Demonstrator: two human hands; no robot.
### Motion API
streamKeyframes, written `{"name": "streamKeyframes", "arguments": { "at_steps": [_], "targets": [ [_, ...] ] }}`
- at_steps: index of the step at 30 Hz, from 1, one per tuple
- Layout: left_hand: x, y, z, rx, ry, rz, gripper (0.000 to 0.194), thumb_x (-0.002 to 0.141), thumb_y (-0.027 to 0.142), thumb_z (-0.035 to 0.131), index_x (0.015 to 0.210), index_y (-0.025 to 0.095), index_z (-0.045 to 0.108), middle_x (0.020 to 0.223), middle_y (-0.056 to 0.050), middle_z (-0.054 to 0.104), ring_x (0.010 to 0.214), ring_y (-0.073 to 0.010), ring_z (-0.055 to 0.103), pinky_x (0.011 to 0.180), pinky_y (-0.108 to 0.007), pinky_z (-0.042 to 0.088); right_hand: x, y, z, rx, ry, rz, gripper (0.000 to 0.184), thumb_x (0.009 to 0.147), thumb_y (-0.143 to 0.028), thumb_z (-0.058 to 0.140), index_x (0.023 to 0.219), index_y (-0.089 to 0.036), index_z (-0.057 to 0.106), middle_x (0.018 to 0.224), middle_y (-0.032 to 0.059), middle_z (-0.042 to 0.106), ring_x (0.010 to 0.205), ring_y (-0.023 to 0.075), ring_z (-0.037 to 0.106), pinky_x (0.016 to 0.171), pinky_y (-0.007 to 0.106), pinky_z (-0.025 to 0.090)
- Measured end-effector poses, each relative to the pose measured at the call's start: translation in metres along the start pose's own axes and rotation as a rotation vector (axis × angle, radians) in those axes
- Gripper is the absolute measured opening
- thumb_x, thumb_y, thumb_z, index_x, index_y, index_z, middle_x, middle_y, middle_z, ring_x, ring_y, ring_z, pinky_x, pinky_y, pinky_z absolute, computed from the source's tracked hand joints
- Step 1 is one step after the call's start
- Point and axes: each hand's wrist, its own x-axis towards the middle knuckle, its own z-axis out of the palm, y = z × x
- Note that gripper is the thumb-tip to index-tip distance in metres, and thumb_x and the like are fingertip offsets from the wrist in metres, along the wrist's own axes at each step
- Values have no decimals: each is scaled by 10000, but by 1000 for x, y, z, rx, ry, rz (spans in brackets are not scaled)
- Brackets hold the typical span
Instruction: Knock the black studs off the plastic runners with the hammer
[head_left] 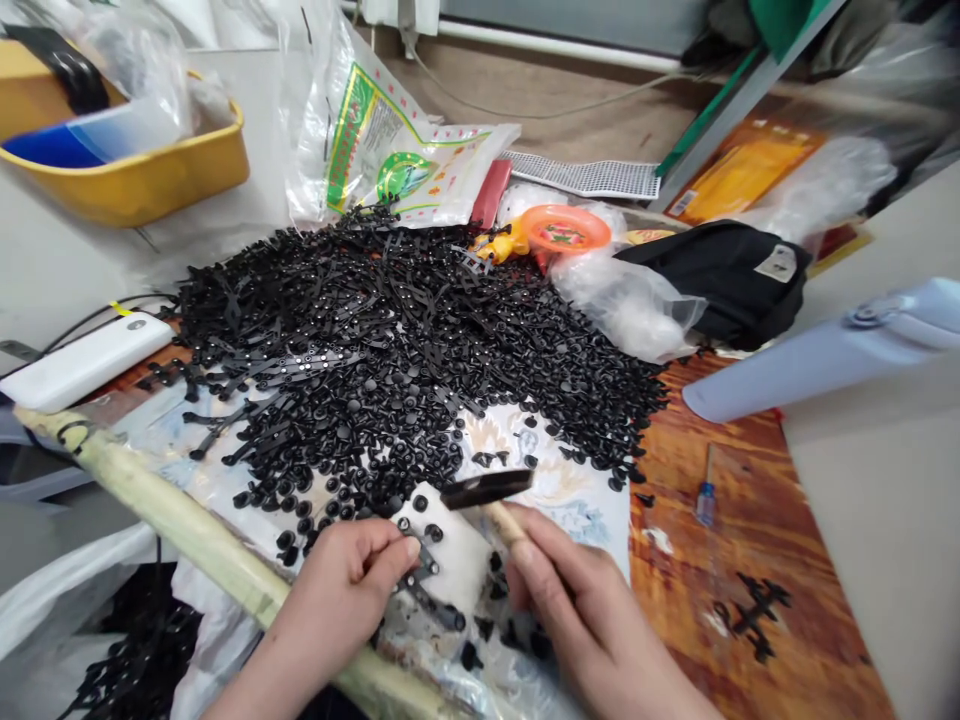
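over a white pad [442, 560], the right grip [592, 610] is closed around a hammer [486, 488] and the left grip [337, 590] pinches a black plastic strip [431, 600], so a stray blow could land on that hand.

- heap of plastic parts [390, 350]: matt black throughout
- hammer [486, 489]: black head, pale wooden handle
- foam pad [442, 550]: white, dotted with black parts
- sheet [547, 450] under the heap: cream, with a pale blue and tan floral pattern
- tabletop [720, 640]: orange-brown streaked wood grain
- tub [127, 180]: bright yellow, with blue inside
- plastic sack [382, 170]: white and clear, printed in green, yellow and red
- plate [566, 228]: orange, with a green and red centre
- bag [720, 280]: black, with a beige label
- screwdriver [705, 505]: blue handle
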Motion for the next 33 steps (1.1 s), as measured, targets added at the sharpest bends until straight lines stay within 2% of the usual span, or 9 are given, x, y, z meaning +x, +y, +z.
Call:
{"name": "streamKeyframes", "arguments": {
  "at_steps": [3, 8, 11, 13, 16, 21, 25, 28, 33],
  "targets": [
    [-11, 8, 1, 78, -149, 61, 415, 820, 445, 488, 529, 233, 282, 538, 62, 238, 528, -129, 254, 506, -282, 179, 14, -10, -1, 114, 2, 83, 160, 889, -346, 588, 892, -191, 624, 729, -18, 569, 632, 142, 506, 569, 234, 410],
    [-26, 12, -2, 83, -195, 101, 392, 827, 410, 534, 525, 213, 381, 539, 58, 278, 534, -125, 267, 507, -277, 187, 34, -12, 9, 496, -390, 219, 213, 712, -329, 748, 758, -144, 655, 618, -50, 512, 563, 93, 423, 533, 207, 336],
    [-32, 2, -8, -221, -111, 79, 222, 704, 416, 704, 725, 196, 676, 597, 21, 506, 608, -159, 453, 568, -254, 343, 36, -13, 4, 657, -364, 330, 340, 657, -415, 807, 783, -136, 659, 572, -62, 522, 438, 50, 351, 413, 178, 259],
    [-36, -6, -8, -512, -87, 75, 450, 607, 493, 778, 955, 214, 721, 752, -27, 626, 692, -203, 550, 611, -277, 437, 34, -16, -1, 758, -316, 403, 431, 609, -469, 851, 800, -140, 649, 532, -81, 502, 362, 25, 263, 337, 169, 185],
    [-42, -11, 4, -729, -154, -29, 561, 604, 568, 776, 1030, 212, 698, 812, -73, 689, 658, -220, 603, 529, -282, 463, 28, -21, -3, 840, -272, 432, 510, 555, -519, 887, 795, -148, 632, 474, -112, 432, 338, 17, 217, 309, 161, 154],
    [-49, 3, 27, -749, -5, -32, 277, 631, 353, 831, 732, 183, 637, 538, 36, 603, 477, -106, 556, 502, -193, 412, 19, -21, 9, 593, -207, 334, 391, 684, -483, 779, 807, -136, 646, 534, -70, 479, 406, 51, 306, 363, 179, 233],
    [-50, 4, 25, -733, 126, -134, 352, 652, 432, 815, 676, 184, 566, 465, 79, 529, 365, -74, 480, 425, -179, 347, 31, -11, 16, 273, -111, 216, 181, 827, -331, 610, 778, -158, 627, 568, -59, 464, 487, 93, 383, 472, 207, 328],
    [-49, 0, 20, -732, 202, -178, 385, 614, 435, 837, 700, 189, 553, 455, 91, 520, 344, -70, 459, 402, -174, 334, 48, -5, 25, 103, 12, 134, 23, 813, -185, 623, 812, -168, 639, 685, -28, 539, 630, 129, 473, 596, 236, 352],
    [-45, 0, 13, -720, 244, -176, 395, 626, 430, 817, 718, 195, 513, 398, 87, 537, 314, -64, 449, 390, -157, 324, 60, -6, 42, -128, 26, 16, 178, 770, -41, 611, 660, -172, 565, 701, -19, 513, 665, 142, 459, 624, 268, 281]
  ]
}}
